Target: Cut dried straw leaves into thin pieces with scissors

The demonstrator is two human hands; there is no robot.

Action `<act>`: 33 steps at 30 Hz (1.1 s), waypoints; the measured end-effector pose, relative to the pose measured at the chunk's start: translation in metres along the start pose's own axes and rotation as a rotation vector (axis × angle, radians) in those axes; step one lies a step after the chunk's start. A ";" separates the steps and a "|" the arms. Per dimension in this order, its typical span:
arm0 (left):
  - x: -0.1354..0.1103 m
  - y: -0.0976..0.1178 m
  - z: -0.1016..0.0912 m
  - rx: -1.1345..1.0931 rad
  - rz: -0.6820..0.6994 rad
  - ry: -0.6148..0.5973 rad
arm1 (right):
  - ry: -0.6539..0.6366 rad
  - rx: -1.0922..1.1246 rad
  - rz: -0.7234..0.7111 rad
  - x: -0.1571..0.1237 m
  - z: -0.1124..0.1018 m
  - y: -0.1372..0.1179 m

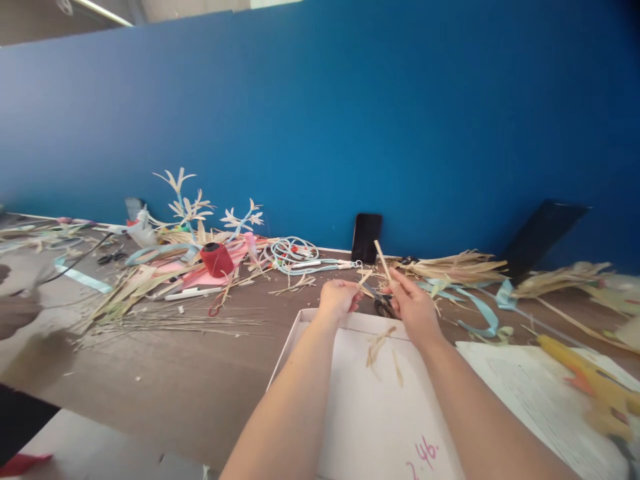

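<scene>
My left hand (340, 298) is closed in a pinch on a short pale piece of dried husk (365, 277). Fingers of my right hand (414, 305) are wrapped round a straw-coloured strip (383, 259) that points up and to the left. Both hands are held above the far end of a white box lid (380, 413) with pink handwriting on it. Thin husk scraps (379, 347) lie on the lid. Between and behind my hands, dark-handled scissors (384, 307) show in part.
Against the blue partition (320, 133) leans a phone (367, 238). Husk flowers (190, 210), a red thread spool (217, 259) and loose stems (195, 323) are at left, husk bundles (455, 268) and a yellow glue gun (590, 377) at right. Another person's hand (17, 317) is far left.
</scene>
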State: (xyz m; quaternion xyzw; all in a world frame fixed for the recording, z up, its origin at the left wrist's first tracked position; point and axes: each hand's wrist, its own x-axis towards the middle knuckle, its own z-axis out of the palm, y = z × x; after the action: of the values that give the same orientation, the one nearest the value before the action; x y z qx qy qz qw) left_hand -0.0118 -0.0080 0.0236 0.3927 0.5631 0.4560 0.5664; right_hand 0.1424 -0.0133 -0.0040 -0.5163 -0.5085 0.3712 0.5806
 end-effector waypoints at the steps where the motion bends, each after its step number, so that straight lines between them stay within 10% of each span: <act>1: 0.000 0.000 0.000 -0.021 -0.004 -0.009 | -0.079 0.039 0.023 -0.001 0.000 -0.002; 8: -0.003 -0.004 0.005 -0.033 0.100 -0.125 | -0.386 -0.038 0.057 -0.003 0.001 -0.003; 16: -0.002 -0.004 0.006 0.082 0.142 -0.046 | -0.223 -0.231 -0.136 -0.002 0.008 -0.003; 22: 0.000 -0.004 0.003 0.051 0.072 -0.013 | 0.047 -0.013 0.067 0.001 0.007 -0.003; 33: -0.002 -0.006 0.004 0.032 0.151 -0.074 | -0.353 -0.042 0.069 -0.003 0.002 -0.006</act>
State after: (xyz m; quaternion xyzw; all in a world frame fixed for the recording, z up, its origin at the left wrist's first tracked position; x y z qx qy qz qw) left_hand -0.0071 -0.0111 0.0190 0.4596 0.5175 0.4737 0.5445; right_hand 0.1392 -0.0172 0.0013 -0.4722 -0.5920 0.4652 0.4584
